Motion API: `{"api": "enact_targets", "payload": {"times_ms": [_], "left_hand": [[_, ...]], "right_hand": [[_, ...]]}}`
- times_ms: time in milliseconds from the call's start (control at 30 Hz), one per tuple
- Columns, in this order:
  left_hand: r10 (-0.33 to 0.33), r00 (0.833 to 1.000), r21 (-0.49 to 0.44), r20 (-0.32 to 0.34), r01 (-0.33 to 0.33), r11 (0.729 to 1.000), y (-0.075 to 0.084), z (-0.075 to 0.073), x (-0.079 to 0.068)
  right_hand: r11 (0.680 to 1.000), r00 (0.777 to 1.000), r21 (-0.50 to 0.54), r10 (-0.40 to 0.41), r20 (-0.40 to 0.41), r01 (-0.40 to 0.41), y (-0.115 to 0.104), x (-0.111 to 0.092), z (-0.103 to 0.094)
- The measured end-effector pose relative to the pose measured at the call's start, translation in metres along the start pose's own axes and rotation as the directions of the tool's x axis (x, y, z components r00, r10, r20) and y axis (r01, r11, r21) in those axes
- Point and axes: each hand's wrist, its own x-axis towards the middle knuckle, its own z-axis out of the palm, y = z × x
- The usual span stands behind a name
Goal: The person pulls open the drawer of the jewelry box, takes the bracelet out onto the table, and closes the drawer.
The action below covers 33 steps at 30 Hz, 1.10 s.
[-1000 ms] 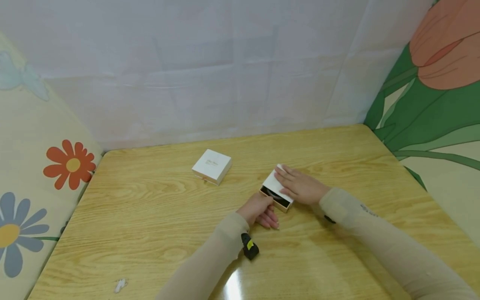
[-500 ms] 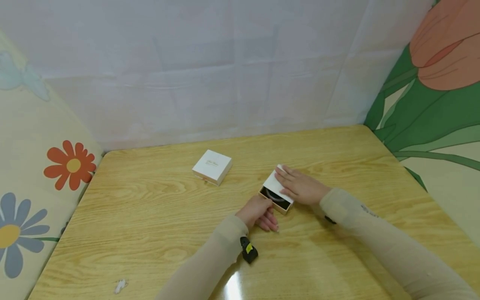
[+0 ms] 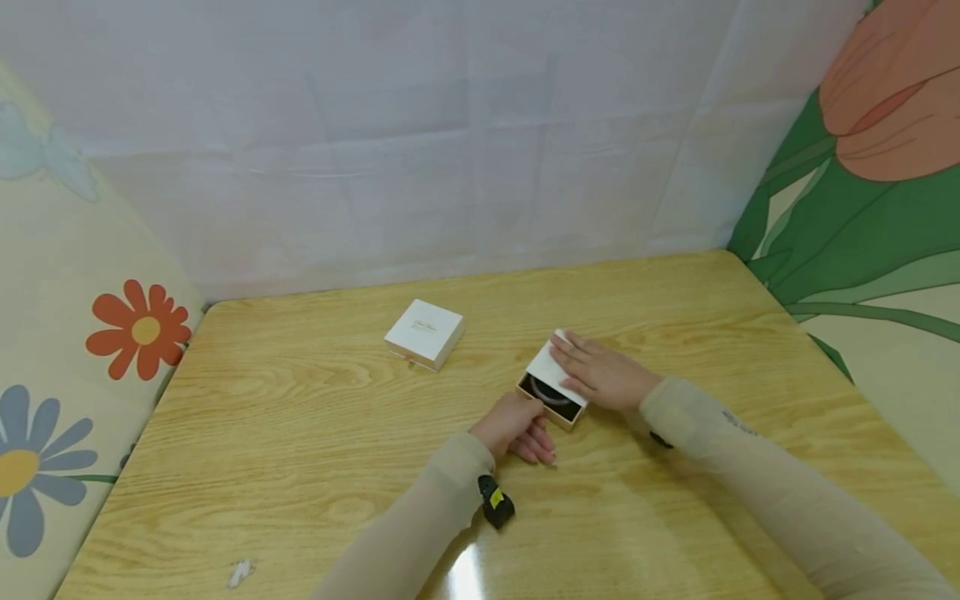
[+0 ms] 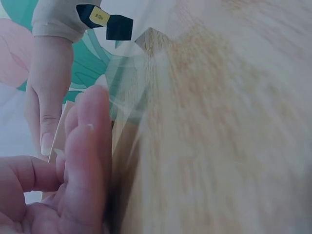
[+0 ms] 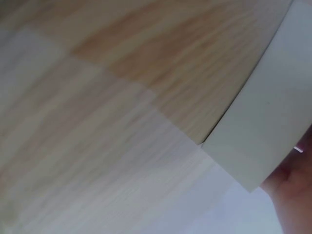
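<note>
A white sliding gift box (image 3: 549, 365) lies on the table with its drawer (image 3: 557, 412) partly out. Inside the black-lined drawer a curved, shiny ring-like piece (image 3: 551, 395) shows, partly under the sleeve. My left hand (image 3: 517, 423) is at the drawer's front edge, thumb and forefinger pinching there; the exact bit they hold is hidden. In the left wrist view the left thumb (image 4: 34, 173) meets the forefinger by the box. Across the sleeve's top my right hand (image 3: 603, 372) rests with straight fingers. The right wrist view has the sleeve's white side (image 5: 263, 102).
A second white box (image 3: 425, 333) with gold lettering and a small tab stands shut to the left, farther back on the wooden table (image 3: 300, 433). A white mark (image 3: 241, 572) is near the front edge. A pale cloth (image 3: 375, 142) hangs behind.
My left hand has moved slightly toward me and left, and the drawer has slid a little farther out, showing more of the ring-like piece. My right hand has stayed put on the sleeve.
</note>
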Motion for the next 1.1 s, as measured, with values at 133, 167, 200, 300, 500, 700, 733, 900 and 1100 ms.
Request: {"api": "enact_targets", "payload": {"times_ms": [133,167,200,300,500,700,733,900,1100], "left_hand": [[-0.007,1.0,0.02,0.003,0.007,1.0,-0.0001,-0.0011,-0.001],[-0.006,1.0,0.026,0.002,0.006,1.0,-0.0004,-0.0013,-0.0015],[-0.006,1.0,0.03,0.002,0.006,1.0,-0.0006,-0.0015,-0.0019],[-0.006,1.0,0.033,0.004,0.006,0.999,-0.0011,-0.002,-0.0028],[-0.016,1.0,0.021,0.007,0.016,1.0,-0.0016,-0.0027,-0.0035],[-0.015,1.0,0.006,0.023,0.015,1.0,-0.0022,-0.0032,-0.003],[-0.013,1.0,0.005,0.024,0.012,1.0,-0.0024,-0.0034,-0.0031],[-0.009,1.0,0.009,0.028,0.009,1.0,-0.0037,-0.0043,-0.0044],[-0.007,1.0,0.014,0.027,0.006,1.0,-0.0042,-0.0043,-0.0063]], "right_hand": [[1.0,1.0,0.007,0.003,0.007,-0.003,0.0002,0.0005,0.0005],[1.0,1.0,0.007,0.003,0.007,-0.003,0.0001,0.0005,0.0005],[1.0,1.0,0.008,0.002,0.008,-0.003,0.0001,0.0005,0.0004],[1.0,1.0,0.011,0.003,0.008,-0.003,0.0002,0.0003,0.0003],[1.0,1.0,0.007,0.001,0.004,-0.001,-0.0008,0.0004,-0.0007],[1.0,1.0,-0.002,-0.001,0.002,0.001,-0.0008,0.0004,-0.0015],[1.0,1.0,-0.002,-0.002,0.001,0.002,-0.0009,0.0003,-0.0016],[1.0,1.0,0.0,-0.01,-0.004,0.01,-0.0005,0.0003,-0.0009],[1.0,1.0,0.001,-0.018,-0.013,0.018,-0.0002,-0.0001,-0.0003]]}}
